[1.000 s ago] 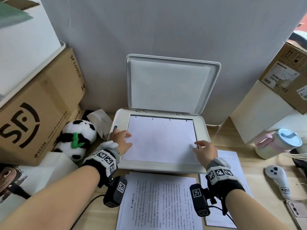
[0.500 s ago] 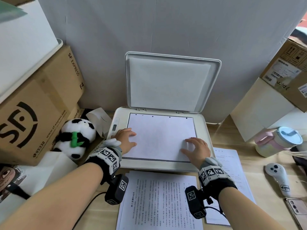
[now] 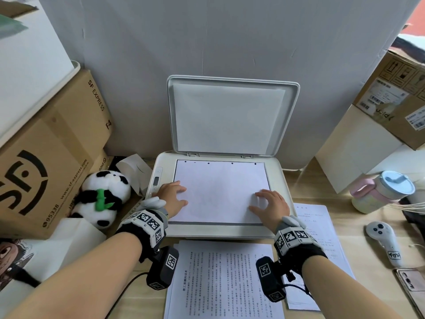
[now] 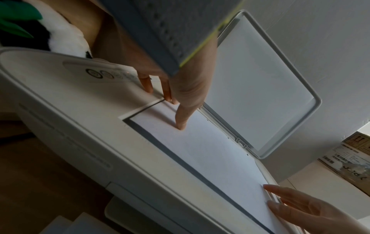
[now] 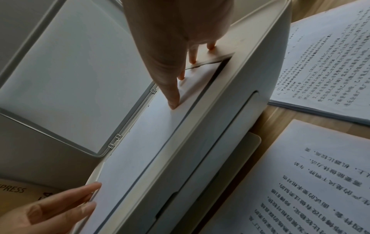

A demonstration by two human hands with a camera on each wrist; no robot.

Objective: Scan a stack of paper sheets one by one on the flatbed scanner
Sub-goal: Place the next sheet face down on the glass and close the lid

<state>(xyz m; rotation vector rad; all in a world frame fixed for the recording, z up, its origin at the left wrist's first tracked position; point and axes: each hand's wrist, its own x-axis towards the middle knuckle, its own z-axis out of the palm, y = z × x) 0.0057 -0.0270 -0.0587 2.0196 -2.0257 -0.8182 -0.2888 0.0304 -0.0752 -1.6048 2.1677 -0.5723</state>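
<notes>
A white flatbed scanner (image 3: 279, 180) stands against the wall with its lid (image 3: 230, 116) raised upright. A blank-side-up paper sheet (image 3: 220, 189) lies on the glass, with a dark strip of glass showing along its near edge. My left hand (image 3: 171, 196) rests on the sheet's left edge with straight fingers (image 4: 181, 121). My right hand (image 3: 270, 203) presses the sheet's right part, its fingers (image 5: 173, 98) straight. A printed stack (image 3: 225, 279) lies in front of the scanner and another printed stack (image 3: 322, 229) lies to the right.
A plush panda (image 3: 101, 199) and SF Express cardboard boxes (image 3: 46, 157) crowd the left. More boxes (image 3: 395, 97) stand at the right, with a pink lidded cup (image 3: 381, 192), a white controller (image 3: 384, 240) and a phone (image 3: 411, 288) on the wooden table.
The right hand has moved from the sheet's right edge leftward onto the sheet. The left hand has slid a little further onto the sheet. The sheet now lies squarer on the glass.
</notes>
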